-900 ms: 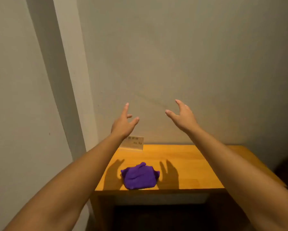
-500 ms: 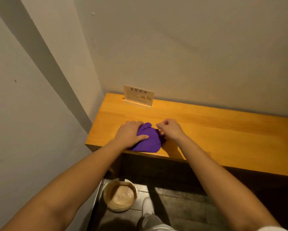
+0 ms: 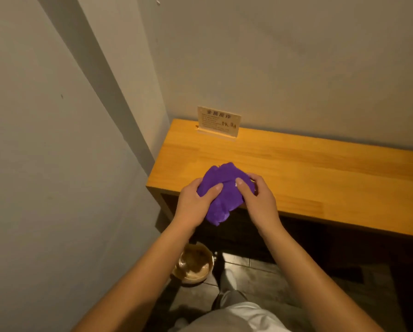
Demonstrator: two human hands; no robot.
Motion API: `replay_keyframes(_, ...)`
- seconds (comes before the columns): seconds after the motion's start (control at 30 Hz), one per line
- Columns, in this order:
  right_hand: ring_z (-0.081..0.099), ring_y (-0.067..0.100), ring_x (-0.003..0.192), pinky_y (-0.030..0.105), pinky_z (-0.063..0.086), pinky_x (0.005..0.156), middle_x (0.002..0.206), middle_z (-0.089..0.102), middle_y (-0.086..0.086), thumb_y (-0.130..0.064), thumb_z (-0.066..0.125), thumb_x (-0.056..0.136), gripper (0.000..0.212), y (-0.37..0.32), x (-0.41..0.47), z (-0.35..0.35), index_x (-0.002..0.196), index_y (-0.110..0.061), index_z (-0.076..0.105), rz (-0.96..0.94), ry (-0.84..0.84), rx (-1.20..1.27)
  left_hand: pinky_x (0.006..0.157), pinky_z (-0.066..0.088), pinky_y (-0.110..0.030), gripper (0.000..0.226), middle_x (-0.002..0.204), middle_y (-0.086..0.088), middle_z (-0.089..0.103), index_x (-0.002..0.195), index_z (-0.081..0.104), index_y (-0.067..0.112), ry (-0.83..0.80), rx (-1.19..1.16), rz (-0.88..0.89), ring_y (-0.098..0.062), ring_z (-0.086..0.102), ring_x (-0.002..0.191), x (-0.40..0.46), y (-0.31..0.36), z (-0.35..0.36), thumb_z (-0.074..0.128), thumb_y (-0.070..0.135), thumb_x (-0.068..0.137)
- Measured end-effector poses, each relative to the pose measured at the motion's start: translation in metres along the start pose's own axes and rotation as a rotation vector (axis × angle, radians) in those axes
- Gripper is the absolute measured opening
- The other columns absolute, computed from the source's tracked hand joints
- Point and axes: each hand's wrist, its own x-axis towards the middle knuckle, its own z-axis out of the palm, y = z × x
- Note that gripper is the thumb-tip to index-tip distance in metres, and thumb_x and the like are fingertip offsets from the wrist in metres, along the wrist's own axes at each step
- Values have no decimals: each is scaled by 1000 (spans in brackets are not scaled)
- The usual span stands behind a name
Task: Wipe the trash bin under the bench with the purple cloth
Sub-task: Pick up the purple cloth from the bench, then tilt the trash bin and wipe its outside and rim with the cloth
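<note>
The purple cloth (image 3: 224, 192) is bunched up and held just above the front edge of the wooden bench (image 3: 308, 168). My left hand (image 3: 195, 202) grips its left side, thumb on top. My right hand (image 3: 258, 200) grips its right side. Down on the floor under the bench's left end stands a small round tan trash bin (image 3: 193, 265) lined with a clear bag; my left forearm hides part of its rim.
A small printed sign card (image 3: 218, 122) stands at the back left of the bench against the wall. Grey walls close in on the left and behind. Dark floor tiles (image 3: 284, 283) and my shoe (image 3: 228, 279) show below.
Both hands came down from in front of the wall onto the cloth, took hold of it, and have now lifted it off the bench top toward me.
</note>
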Motion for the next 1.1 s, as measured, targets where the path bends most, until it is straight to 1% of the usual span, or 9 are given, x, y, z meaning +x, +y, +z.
replay_keyframes(0.17, 71, 10, 106, 37, 59, 92, 115, 74, -9, -42, 63, 101, 22, 10, -67, 11, 121, -35, 63, -80, 34, 41, 79, 62, -32, 29, 109, -5, 79, 118, 71, 18, -63, -432, -163, -21, 76, 100, -68, -16, -4, 73, 33, 93)
replay_keyframes(0.3, 67, 3, 113, 26, 58, 90, 131, 66, -11, -26, 65, 99, 47, 33, -126, 5, 142, -37, 51, -148, -137, -209, 81, 62, -36, 21, 108, -7, 79, 113, 71, 20, -2, -504, -291, -23, 76, 100, -108, -52, -29, 72, 28, 94)
replay_keyframes(0.4, 67, 6, 112, 30, 58, 95, 138, 61, -4, -12, 67, 96, 65, 58, -165, -4, 151, -37, 43, -44, 19, -297, 82, 63, -39, 19, 110, 1, 75, 110, 65, 30, 99, -274, -285, -18, 74, 99, -138, -77, -37, 72, 35, 92)
replay_keyframes(0.47, 63, 10, 120, 37, 59, 95, 142, 58, -4, -27, 67, 98, 59, 67, -185, 5, 150, -41, 43, 49, 65, -195, 81, 63, -37, 28, 112, 6, 70, 114, 57, 29, 139, -144, -255, -15, 71, 100, -154, -85, -33, 73, 33, 92)
replay_keyframes(0.57, 62, 12, 122, 35, 61, 89, 146, 54, -9, -61, 61, 92, 61, 80, -202, 36, 148, -46, 43, 220, -89, -4, 77, 59, -24, 34, 104, 19, 62, 115, 49, 35, 113, 4, -190, -1, 66, 94, -174, -95, -13, 72, 27, 92)
replay_keyframes(0.7, 70, 17, 115, 37, 60, 92, 132, 68, -3, -55, 70, 89, 60, 118, -197, 43, 142, -32, 54, 302, -27, 214, 90, 55, -22, 43, 128, 10, 60, 134, 55, 28, -144, 189, -90, -4, 60, 114, -189, -119, 16, 65, 12, 95)
replay_keyframes(0.8, 74, 27, 110, 44, 61, 93, 119, 77, 8, -44, 74, 91, 47, 168, -177, 14, 131, -21, 65, 513, 113, 438, 95, 54, -25, 43, 132, 0, 65, 137, 62, 22, -368, 110, -200, -8, 64, 113, -181, -149, 27, 62, 10, 96)
replay_keyframes(0.97, 79, 22, 89, 34, 63, 75, 110, 79, 7, -40, 79, 87, 42, 307, -120, -16, 122, -21, 65, 647, 189, 304, 68, 45, -10, 32, 108, 4, 68, 132, 65, 20, -65, 422, -288, -1, 57, 75, -101, -283, 39, 56, 24, 102)
replay_keyframes(1.1, 77, 27, 95, 40, 62, 84, 107, 77, 8, -32, 76, 88, 25, 438, -65, -9, 110, -22, 67, 635, 208, 153, 85, 49, -31, 33, 113, -8, 71, 125, 65, 15, -265, 889, -295, -21, 63, 95, -38, -432, 45, 56, 35, 101)
